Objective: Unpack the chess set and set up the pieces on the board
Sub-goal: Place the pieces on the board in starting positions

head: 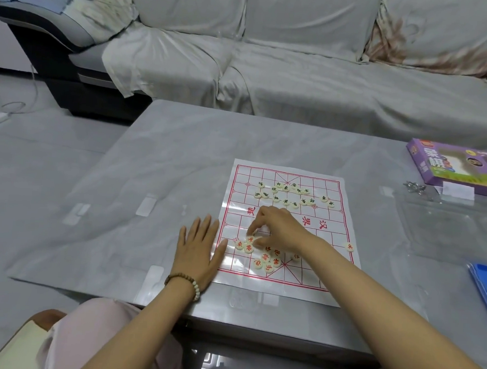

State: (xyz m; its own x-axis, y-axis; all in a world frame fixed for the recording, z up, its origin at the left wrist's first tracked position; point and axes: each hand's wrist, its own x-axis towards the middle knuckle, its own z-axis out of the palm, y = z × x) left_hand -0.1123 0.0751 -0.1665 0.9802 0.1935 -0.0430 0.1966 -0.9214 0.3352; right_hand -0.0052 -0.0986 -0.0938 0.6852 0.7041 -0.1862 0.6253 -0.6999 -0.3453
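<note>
Cream round red-lettered pieces (263, 257) cluster under our right hand (276, 229), fingers pinching among them; our left hand (199, 251) lies spread, pressing the white red-gridded paper board (327, 246) on the grey tabletop (166, 165).

Pieces (266, 257) on board (330, 189), box (460, 169) right

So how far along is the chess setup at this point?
Unpacking looks done: the board sheet is spread flat and the purple box is set aside. Sorting is partly done, with black-lettered pieces clustered far and red-lettered pieces near. The right hand is fingering a red piece while the left hand steadies the sheet. No piece looks placed on its starting point yet.
</note>
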